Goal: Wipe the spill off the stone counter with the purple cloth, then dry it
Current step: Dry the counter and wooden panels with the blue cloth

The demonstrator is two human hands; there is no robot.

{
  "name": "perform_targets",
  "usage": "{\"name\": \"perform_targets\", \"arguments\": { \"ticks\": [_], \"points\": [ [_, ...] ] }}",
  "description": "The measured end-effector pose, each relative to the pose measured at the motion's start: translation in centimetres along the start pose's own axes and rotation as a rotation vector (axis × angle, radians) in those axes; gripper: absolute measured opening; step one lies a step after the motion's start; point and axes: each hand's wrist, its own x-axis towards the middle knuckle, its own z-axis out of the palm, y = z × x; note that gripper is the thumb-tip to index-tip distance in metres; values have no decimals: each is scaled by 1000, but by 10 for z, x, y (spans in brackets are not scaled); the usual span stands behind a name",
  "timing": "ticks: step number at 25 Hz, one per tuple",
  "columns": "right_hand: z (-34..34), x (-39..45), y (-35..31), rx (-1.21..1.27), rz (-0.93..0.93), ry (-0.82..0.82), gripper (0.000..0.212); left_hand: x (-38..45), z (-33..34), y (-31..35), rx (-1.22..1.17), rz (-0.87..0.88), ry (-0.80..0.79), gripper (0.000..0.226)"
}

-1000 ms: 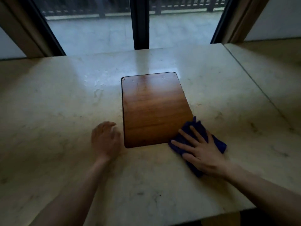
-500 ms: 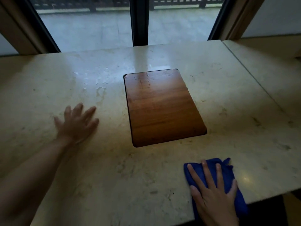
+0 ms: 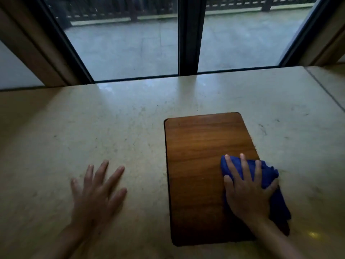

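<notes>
The purple cloth [image 3: 268,176], dark blue-purple in this light, lies bunched across the right edge of a wooden board [image 3: 196,165] set in the pale stone counter [image 3: 112,128]. My right hand [image 3: 246,191] presses flat on the cloth with straight, spread fingers. My left hand [image 3: 97,193] rests flat on the bare stone to the left of the board, fingers spread, holding nothing. No wet patch shows on the counter in this view.
A large window with a dark centre post [image 3: 188,34] rises right behind the counter's far edge. A seam [image 3: 324,90] splits off another stone slab at the far right. Wall and window frame [image 3: 28,53] close the left side.
My right hand has slid the cloth from the counter's near right edge up onto the board's right side. My left hand stays flat on the stone. The view has tilted up toward the window.
</notes>
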Motion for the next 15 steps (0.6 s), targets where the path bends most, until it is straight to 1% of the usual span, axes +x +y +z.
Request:
{"name": "perform_targets", "arguments": {
  "ticks": [3,4,6,12,15],
  "points": [
    [-20,100,-30,13,-24,61,55,7,-9,1,23,0,-18,74],
    [-25,133,-40,33,-28,59,54,10,-13,4,22,-7,-30,75],
    [-37,193,-58,49,-50,51,53,16,-17,7,18,-24,-6,74],
    [-74,315,-105,41,-127,32,54,21,-15,15,69,-17,59,66],
    [-84,374,-128,31,-201,43,52,26,-9,9,72,-6,88,65]
  ]
}}
